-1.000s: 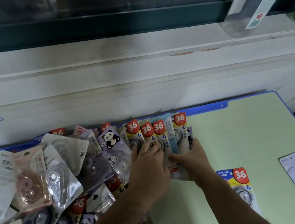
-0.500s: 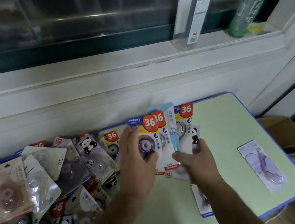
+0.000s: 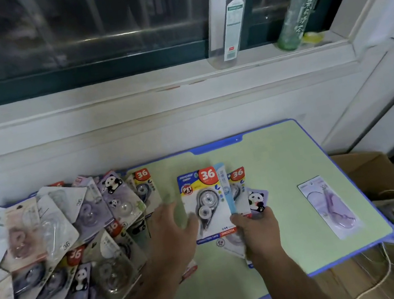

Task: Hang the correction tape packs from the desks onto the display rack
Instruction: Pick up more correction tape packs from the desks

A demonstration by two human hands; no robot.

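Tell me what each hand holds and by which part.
The right hand grips a fanned bunch of correction tape packs by their lower ends. The left hand, fingers spread beside them, holds nothing.

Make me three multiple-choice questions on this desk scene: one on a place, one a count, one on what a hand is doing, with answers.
1. Where does the lone purple pack lie? A on the desk's right part; B on the floor; C in a drawer.
2. How many bottles stand on the windowsill? A one; B two; C four.
3. What is the right hand doing? A lying flat; B gripping a fan of packs; C pointing upward.
Answers: 1 A, it lies alone there; 2 B, a clear bottle and a green bottle; 3 B, it clasps their lower ends.
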